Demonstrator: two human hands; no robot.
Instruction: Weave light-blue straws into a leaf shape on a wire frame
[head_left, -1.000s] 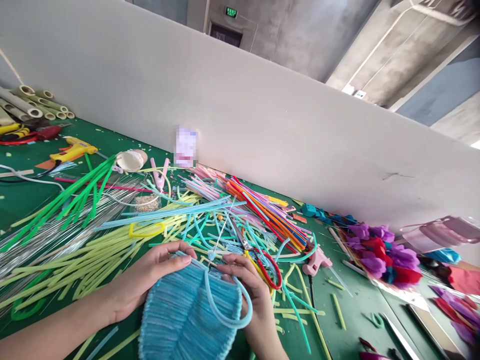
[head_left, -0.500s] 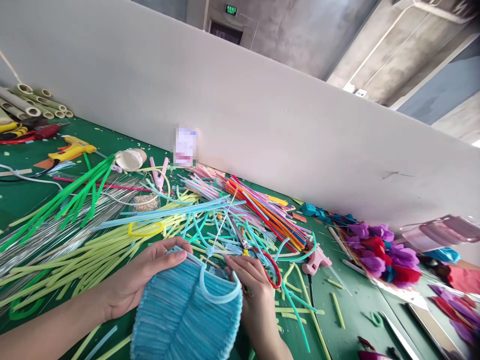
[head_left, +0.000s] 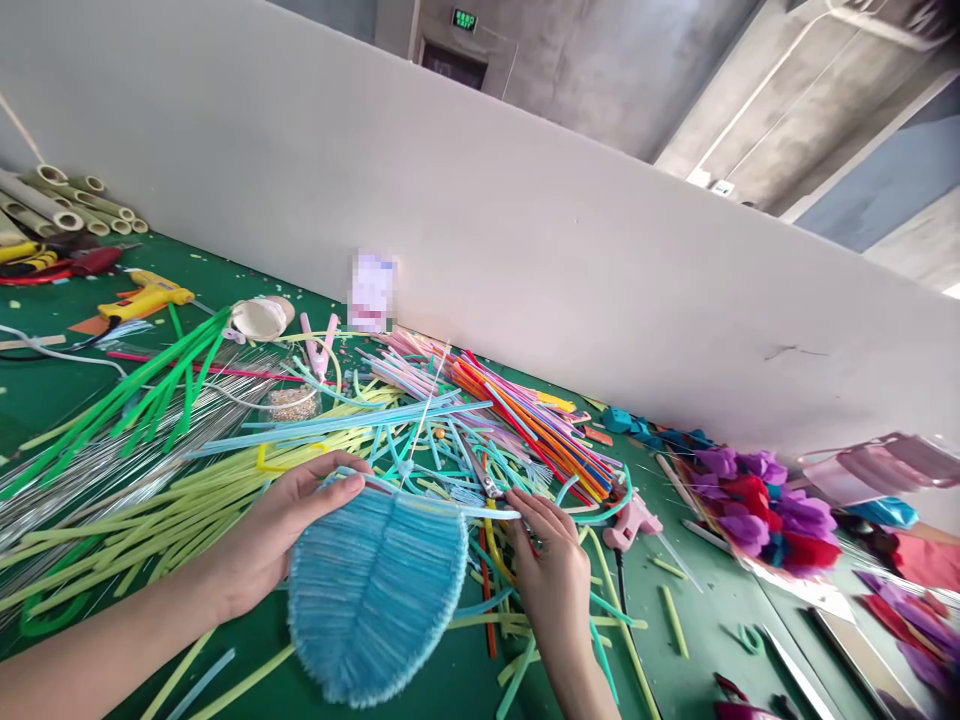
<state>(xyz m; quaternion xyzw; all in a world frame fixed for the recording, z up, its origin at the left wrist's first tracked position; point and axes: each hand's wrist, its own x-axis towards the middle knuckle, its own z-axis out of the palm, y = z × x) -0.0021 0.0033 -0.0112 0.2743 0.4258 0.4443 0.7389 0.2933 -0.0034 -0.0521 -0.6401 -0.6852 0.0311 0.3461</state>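
A blue fuzzy leaf-shaped piece (head_left: 379, 590) made of pipe cleaners hangs below my hands, with a ridge down its middle. My left hand (head_left: 307, 525) pinches its upper left edge between thumb and fingers. From the top middle a thin pale stem wire (head_left: 429, 405) sticks up, with a small light-blue knot at its base. A light-blue pipe cleaner (head_left: 491, 513) runs along the top edge to the right, and the fingers of my right hand (head_left: 551, 560) are closed on its free end. Red-handled scissors (head_left: 487, 482) lie behind, partly hidden by my right hand.
Yellow-green pipe cleaners (head_left: 187, 500) and a multicoloured bundle (head_left: 540, 425) cover the green table (head_left: 712, 625). A yellow glue gun (head_left: 146, 295) lies at the left, a pink glue gun (head_left: 634, 520) at the right. Purple and red flowers (head_left: 772, 500) stand before the grey partition (head_left: 525, 230).
My right hand has moved right, drawing the formerly looped light-blue pipe cleaner nearly straight. The leaf-shaped piece has tilted, so its rounded lower end shows, and the stem wire has shifted left.
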